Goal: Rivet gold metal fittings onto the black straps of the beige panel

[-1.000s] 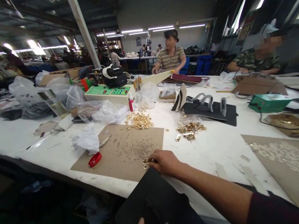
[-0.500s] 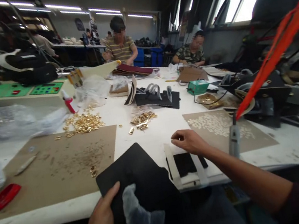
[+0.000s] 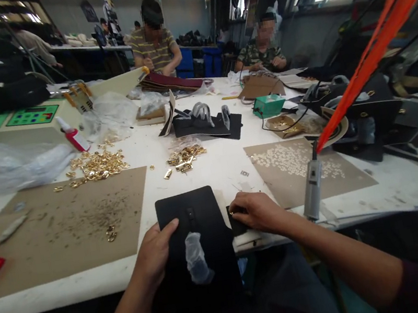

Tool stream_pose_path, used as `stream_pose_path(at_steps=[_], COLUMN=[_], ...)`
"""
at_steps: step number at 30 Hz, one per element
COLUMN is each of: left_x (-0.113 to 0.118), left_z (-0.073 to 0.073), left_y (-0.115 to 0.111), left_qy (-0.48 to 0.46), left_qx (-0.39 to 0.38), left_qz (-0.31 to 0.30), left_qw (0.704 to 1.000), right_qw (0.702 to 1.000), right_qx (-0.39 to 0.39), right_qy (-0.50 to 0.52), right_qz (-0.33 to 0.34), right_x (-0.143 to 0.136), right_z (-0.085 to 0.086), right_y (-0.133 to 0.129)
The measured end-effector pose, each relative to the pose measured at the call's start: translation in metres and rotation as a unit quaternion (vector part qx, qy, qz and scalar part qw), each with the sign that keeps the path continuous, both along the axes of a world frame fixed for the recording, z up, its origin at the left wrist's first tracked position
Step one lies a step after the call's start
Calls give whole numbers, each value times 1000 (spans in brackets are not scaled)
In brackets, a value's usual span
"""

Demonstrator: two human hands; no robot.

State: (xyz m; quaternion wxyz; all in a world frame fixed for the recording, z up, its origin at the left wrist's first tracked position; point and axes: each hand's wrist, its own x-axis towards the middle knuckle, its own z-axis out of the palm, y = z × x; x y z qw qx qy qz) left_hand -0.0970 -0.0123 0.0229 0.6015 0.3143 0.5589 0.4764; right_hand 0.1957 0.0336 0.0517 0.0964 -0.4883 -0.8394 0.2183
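Observation:
A black bag panel is in my left hand, thumb on its face and fingers behind. A clear-plastic-wrapped handle stands out from the panel, below a small dark fitting. To its right, my right hand is closed in a pinch on a tiny gold metal piece, whose exact kind is too small to make out. Under those fingertips lies a black pad at the table's front edge, partly covered by the panel and the hand.
Gold clasps and gold rings lie in heaps beyond. Brown boards flank the work spot, the right one scattered with small pale pieces. A grey tool hangs on orange cords. Two people work across the table.
My left hand has turned the panel more upright and slightly right. My right hand has come down and left to the panel's right edge. The camera view has shifted.

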Motion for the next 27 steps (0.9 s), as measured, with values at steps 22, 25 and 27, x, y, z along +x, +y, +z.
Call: stream_pose_path(at_steps=[22,25,27], left_x=[-1,-1,-2], left_z=[8,0,-4], left_y=[-9,-3,-1], left_qy=[-17,-7,-3], left_qx=[29,27,24], left_qz=[-29,-19,-20], left_qw=[999,999,1000], right_qw=[999,1000,999], right_qx=[-40,-2,20], right_qy=[14,-11,-37], right_qz=[17,10,12], right_x=[-4,1,3], right_z=[-2,-3,-4], right_y=[-3,-6,-7])
